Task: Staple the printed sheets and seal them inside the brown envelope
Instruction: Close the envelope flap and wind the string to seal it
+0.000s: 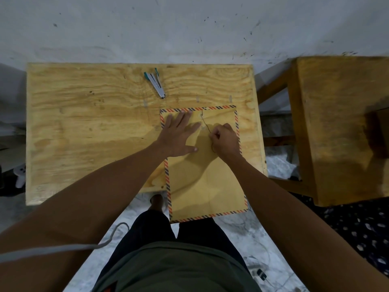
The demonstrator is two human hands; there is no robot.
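Observation:
A brown envelope [206,182] with a red and blue striped border lies on the right part of the plywood table [84,127], its near end hanging over the front edge. My left hand [179,135] presses flat on its upper left, fingers spread. My right hand [224,140] pinches the thin dark closure string [207,128], which runs from the two round buttons [202,121] near the top flap. No printed sheets show. A stapler [156,83] with teal ends lies at the table's far edge, apart from both hands.
A second wooden table [336,127] stands to the right with a gap between. A grey cable [63,247] crosses my left forearm. A white controller [20,175] lies on the floor at left. The wall is just behind the table.

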